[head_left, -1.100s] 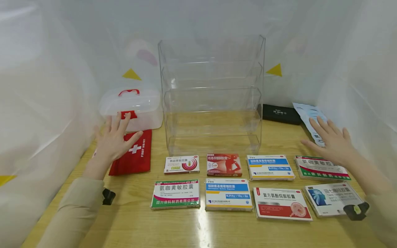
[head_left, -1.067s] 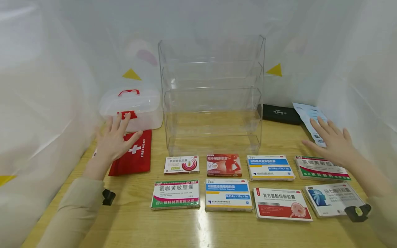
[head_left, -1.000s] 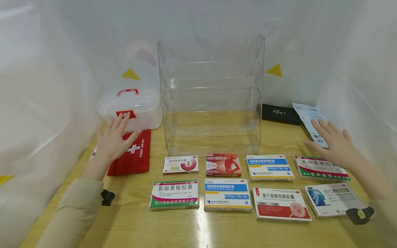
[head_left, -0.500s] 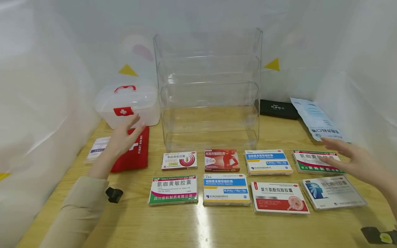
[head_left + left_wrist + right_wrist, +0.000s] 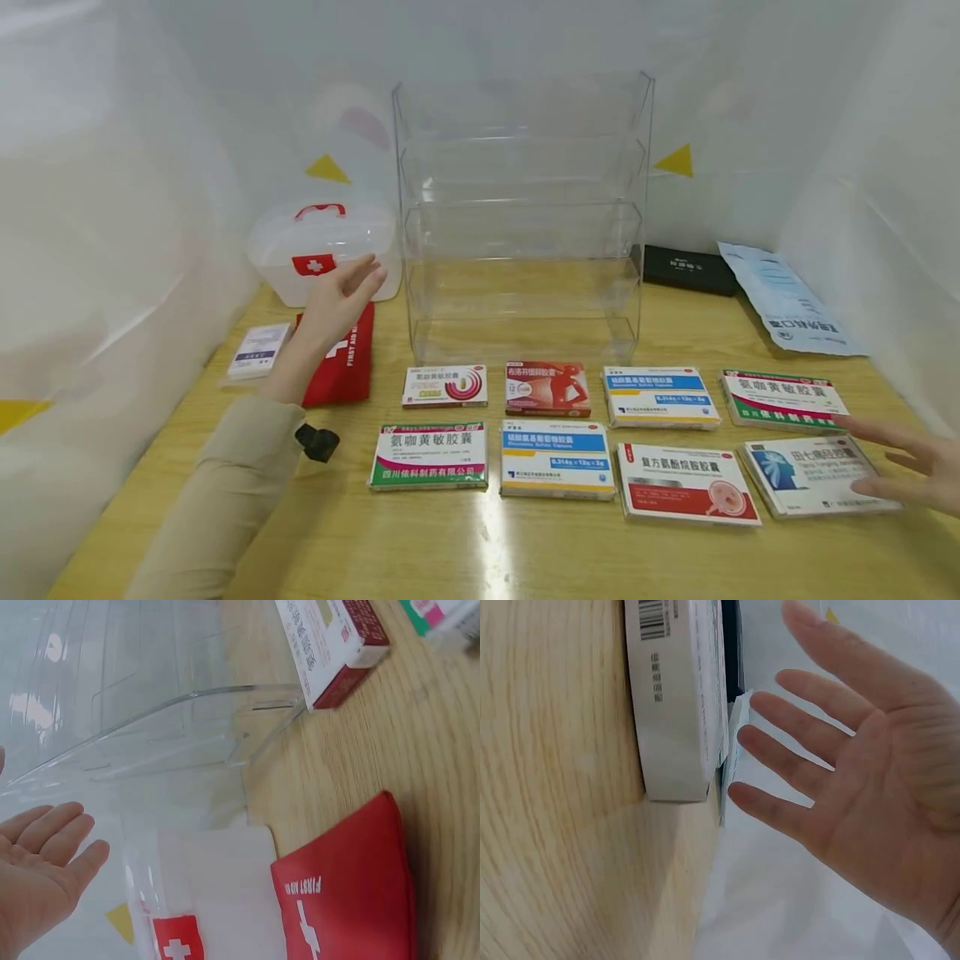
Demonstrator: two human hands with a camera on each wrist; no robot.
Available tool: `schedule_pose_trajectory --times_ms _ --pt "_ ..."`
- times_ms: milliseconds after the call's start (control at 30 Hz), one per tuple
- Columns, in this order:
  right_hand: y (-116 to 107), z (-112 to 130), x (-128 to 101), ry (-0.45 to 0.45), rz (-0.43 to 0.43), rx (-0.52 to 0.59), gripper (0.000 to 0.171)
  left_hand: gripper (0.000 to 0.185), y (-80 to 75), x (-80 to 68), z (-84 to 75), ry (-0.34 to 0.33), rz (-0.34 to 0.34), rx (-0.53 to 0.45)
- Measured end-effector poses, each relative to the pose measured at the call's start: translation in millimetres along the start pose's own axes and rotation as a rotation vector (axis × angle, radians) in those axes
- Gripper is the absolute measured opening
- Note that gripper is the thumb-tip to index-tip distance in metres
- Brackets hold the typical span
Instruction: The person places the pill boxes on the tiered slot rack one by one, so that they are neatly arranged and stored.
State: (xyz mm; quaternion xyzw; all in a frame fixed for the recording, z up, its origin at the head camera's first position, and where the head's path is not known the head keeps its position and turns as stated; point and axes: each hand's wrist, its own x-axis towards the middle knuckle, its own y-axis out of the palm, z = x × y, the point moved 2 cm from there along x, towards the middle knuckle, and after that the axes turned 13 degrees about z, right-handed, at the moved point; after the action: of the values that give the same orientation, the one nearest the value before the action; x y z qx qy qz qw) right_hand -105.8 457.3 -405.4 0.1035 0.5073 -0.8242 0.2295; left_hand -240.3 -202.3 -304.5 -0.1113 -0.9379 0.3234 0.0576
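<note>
Left hand [image 5: 337, 302] hangs spread, fingers straight, holding nothing, over the red first aid pouch [image 5: 347, 360]. The lidded clear first aid box [image 5: 322, 250] sits just beyond its fingertips and the clear tiered rack [image 5: 525, 225] just to its right. Right hand [image 5: 911, 471] is flat and spread, empty, fingers above the grey medicine box [image 5: 817, 473] at the worktop [image 5: 480, 550] edge. Risk, as a judgement: a sideways sweep of the left hand could knock the light rack; the right could nudge the grey box out of its row.
</note>
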Motion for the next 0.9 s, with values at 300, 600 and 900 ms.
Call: schedule_pose_trajectory --times_ms 300,600,900 --pt "5 -9 2 0.059 0.05 -0.037 0.094 0.056 10.4 23.4 -8.8 0.039 -0.085 -0.042" --pt "7 -18 2 0.018 0.043 -0.049 0.096 0.049 28.7 44.6 -16.8 0.108 -0.15 -0.071" --pt "13 -18 -2 -0.032 0.004 -0.098 0.101 0.043 37.9 56.7 -16.1 0.114 -0.2 -0.013"
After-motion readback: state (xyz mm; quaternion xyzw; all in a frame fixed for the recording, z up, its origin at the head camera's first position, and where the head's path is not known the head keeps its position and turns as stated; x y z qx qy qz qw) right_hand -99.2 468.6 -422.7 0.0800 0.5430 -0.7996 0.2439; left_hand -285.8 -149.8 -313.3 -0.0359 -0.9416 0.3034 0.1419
